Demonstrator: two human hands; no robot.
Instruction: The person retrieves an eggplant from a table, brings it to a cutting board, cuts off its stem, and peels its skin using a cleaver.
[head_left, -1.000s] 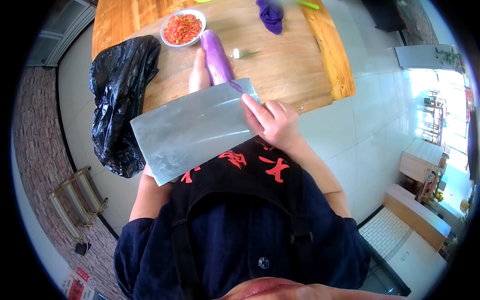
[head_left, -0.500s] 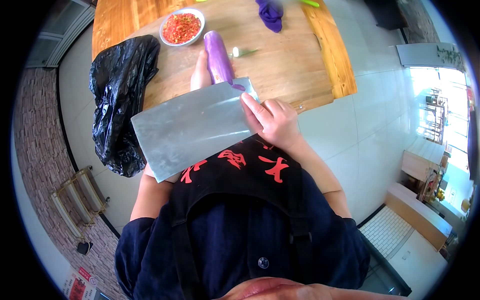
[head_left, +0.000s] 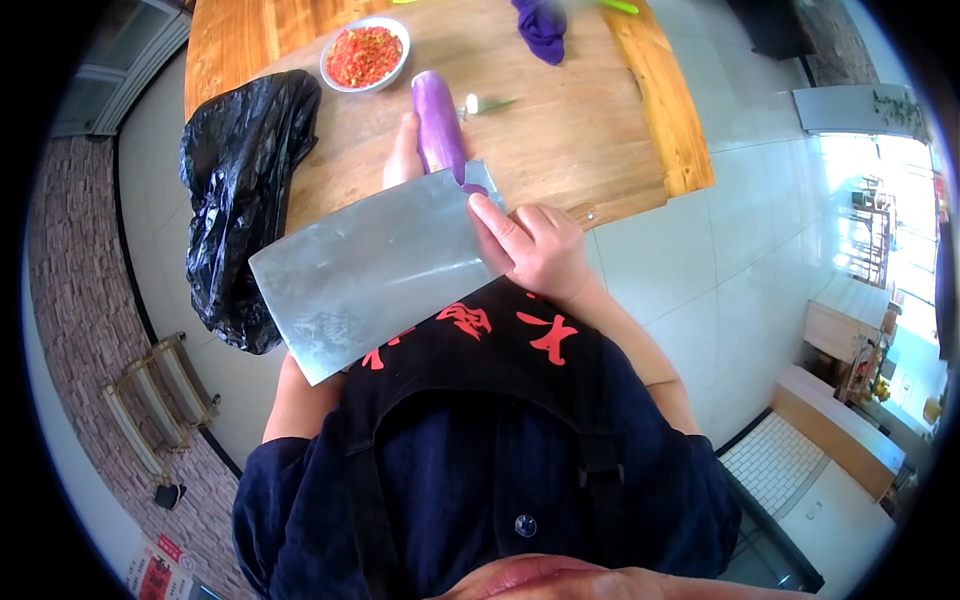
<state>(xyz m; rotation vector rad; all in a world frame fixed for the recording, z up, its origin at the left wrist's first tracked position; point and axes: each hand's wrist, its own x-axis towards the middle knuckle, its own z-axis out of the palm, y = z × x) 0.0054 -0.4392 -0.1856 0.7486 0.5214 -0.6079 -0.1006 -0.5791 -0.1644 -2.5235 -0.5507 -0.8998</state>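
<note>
A long purple eggplant (head_left: 438, 125) is gripped in my left hand (head_left: 403, 160), held above the cutting board with its cut pale end pointing away from me. Part of that hand is hidden behind the blade. My right hand (head_left: 545, 245) is closed around a cleaver (head_left: 375, 265), the thumb pressing near the blade's upper right corner. The broad blade lies tilted across the front of my apron, its upper edge against the near end of the eggplant. A thin strip of purple peel (head_left: 475, 188) hangs between the blade's corner and my right thumb.
A bowl of chopped red peppers (head_left: 364, 56) stands on the wooden board (head_left: 570, 130). Nearby lie a white-and-green cut stem end (head_left: 485, 104) and a purple cloth (head_left: 540, 30). A black plastic bag (head_left: 245, 200) drapes over the table's left edge. Tiled floor (head_left: 670, 290) surrounds the table.
The cleaver and my right hand have drawn slightly toward my body and to the left. The peel strip has shifted with the blade, and the eggplant has moved down a little.
</note>
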